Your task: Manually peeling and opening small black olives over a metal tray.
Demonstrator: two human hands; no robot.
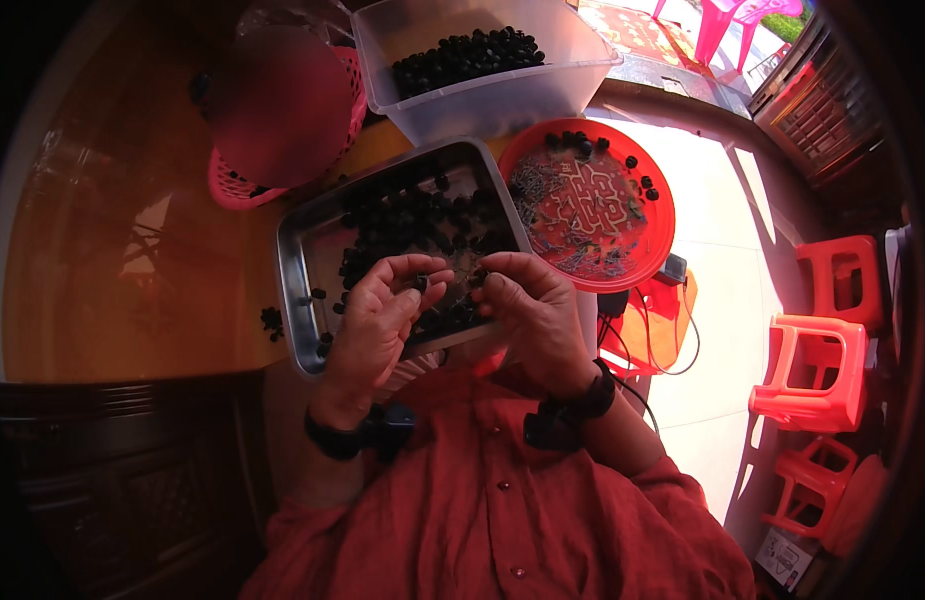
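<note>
Both my hands are raised over a rectangular metal tray (320, 250) holding many dark, round, grape-like berries (402, 215). My left hand (377, 325) pinches a dark berry (420, 283) between thumb and fingers. Close by on the right, my right hand (537, 315) is closed in a pinch at a small dark berry (477, 279). Thin stems seem to show between the fingertips, but fine detail is too small to tell. Right of the tray, a round red plate (663, 215) carries thin stems (602, 258) and several dark berries along its far edge.
Behind the tray stands a clear plastic box (482, 110) with a heap of dark berries. A pink basket (225, 188) at far left is partly covered by a blurred patch. Loose berries (272, 322) lie on the wooden table (112, 280). Cables (650, 345) and red stools (810, 385) stand right.
</note>
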